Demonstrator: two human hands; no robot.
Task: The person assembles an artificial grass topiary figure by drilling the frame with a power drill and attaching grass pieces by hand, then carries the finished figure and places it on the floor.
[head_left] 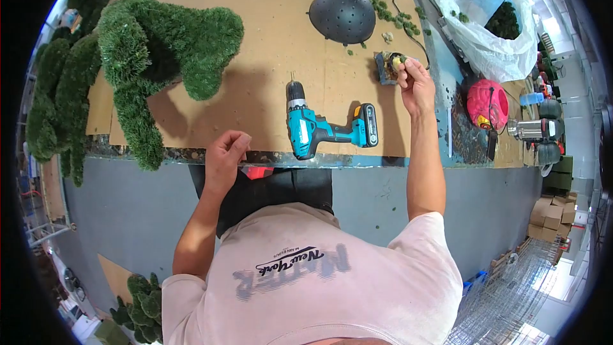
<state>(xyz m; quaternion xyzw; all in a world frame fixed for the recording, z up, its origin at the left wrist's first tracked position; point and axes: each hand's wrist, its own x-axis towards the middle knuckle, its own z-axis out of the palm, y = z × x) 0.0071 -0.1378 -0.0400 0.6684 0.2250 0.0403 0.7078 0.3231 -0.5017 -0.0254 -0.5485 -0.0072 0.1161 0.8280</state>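
Note:
My right hand point(417, 89) is raised at the right, its thumb and fingers pinching a small yellow-green piece point(400, 61) over a dark, glue-crusted pot point(385, 69). Curled closed, my left hand point(225, 158) is at the table's front edge; whatever its fingers may hold is hidden. Between the hands a teal cordless drill point(319, 129) lies on its side, bit pointing away from me. A black perforated dome point(345, 16) sits beyond the drill. To the left stands a shape covered in artificial grass point(185, 45), with leg-like parts hanging toward the front edge.
Brown board covers the table point(268, 45). More grass-covered shapes point(70, 89) crowd the left edge. Small green tufts point(383, 9) are scattered behind the dome beside a black cable. At right are a plastic bag point(482, 19), a pink container point(487, 105) and a metal flask point(535, 130).

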